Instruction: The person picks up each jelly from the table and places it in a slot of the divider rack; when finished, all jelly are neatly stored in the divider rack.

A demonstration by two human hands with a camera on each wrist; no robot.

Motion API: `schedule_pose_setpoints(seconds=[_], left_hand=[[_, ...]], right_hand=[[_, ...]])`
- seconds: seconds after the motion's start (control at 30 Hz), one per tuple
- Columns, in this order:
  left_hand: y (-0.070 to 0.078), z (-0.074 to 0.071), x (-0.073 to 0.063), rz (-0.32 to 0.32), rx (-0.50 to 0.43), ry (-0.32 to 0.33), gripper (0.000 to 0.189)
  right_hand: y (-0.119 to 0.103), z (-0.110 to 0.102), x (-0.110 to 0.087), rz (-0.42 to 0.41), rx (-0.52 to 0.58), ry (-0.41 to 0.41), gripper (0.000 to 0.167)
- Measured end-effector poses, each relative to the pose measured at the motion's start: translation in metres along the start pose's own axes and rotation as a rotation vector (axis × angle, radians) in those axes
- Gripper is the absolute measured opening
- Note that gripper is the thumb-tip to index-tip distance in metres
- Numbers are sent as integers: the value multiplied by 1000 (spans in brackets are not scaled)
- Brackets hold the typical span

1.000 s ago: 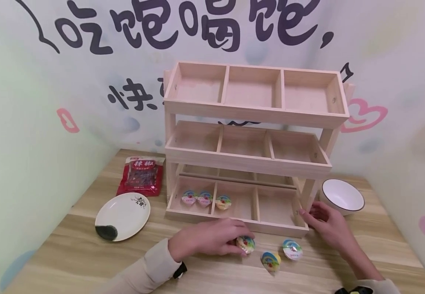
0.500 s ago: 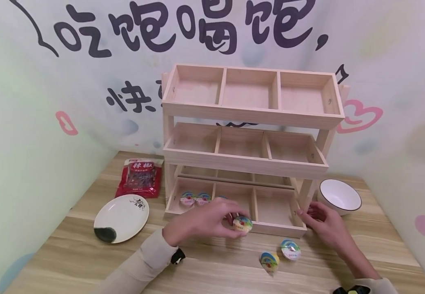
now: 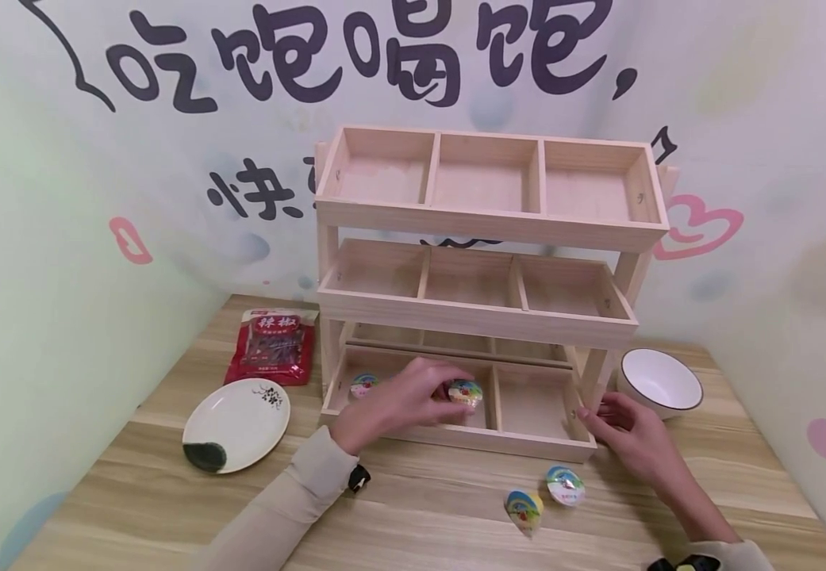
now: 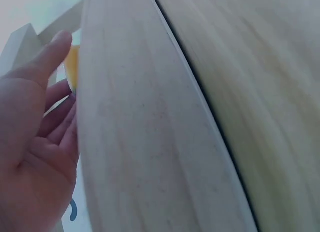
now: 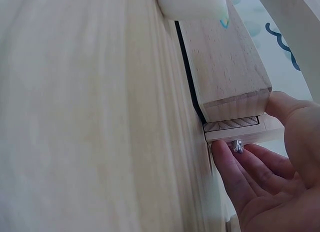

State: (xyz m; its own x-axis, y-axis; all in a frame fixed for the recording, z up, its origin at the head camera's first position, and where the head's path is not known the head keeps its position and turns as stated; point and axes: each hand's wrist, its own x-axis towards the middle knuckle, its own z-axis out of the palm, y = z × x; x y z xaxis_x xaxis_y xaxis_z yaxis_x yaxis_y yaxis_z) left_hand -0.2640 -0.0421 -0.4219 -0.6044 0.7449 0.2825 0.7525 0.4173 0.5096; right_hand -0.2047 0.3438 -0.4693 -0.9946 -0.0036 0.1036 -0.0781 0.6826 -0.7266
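My left hand [image 3: 409, 396] holds a jelly cup [image 3: 466, 393] by its sides over the middle compartment of the rack's bottom tray. In the left wrist view the cup's yellow side [image 4: 73, 64] shows past the thumb, behind the tray's front board [image 4: 140, 117]. A pink-and-blue-lidded jelly cup [image 3: 364, 385] sits in the left compartment; the hand covers whatever lies just right of it. My right hand [image 3: 630, 436] grips the right end of the bottom tray, its fingers beside a metal bolt [image 5: 237, 146]. On the table lie a tipped yellow jelly cup [image 3: 524, 510] and a pale one [image 3: 565, 485].
The three-tier wooden rack [image 3: 491, 218] stands against the printed wall cloth. Left of it are a red snack packet [image 3: 271, 346] and a white plate [image 3: 248, 420]. A white bowl [image 3: 662, 381] stands close behind my right hand.
My left hand has lifted the jelly cup off the table and carried it up and back over the front board into the bottom tray. The right hand keeps its grip on the tray end.
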Motion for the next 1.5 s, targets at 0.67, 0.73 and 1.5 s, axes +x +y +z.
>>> schedule_pose_setpoints(seconds=[0.67, 0.73, 1.5], left_hand=[[-13, 13, 6, -82, 139, -55, 40], [-14, 14, 6, -90, 137, -56, 39], [-7, 14, 1, -115, 183, -43, 46]], right_hand=[[-4, -1, -1, -2, 8, 8, 49], [-5, -1, -1, -6, 12, 8, 49], [-3, -2, -1, 7, 3, -10, 52]])
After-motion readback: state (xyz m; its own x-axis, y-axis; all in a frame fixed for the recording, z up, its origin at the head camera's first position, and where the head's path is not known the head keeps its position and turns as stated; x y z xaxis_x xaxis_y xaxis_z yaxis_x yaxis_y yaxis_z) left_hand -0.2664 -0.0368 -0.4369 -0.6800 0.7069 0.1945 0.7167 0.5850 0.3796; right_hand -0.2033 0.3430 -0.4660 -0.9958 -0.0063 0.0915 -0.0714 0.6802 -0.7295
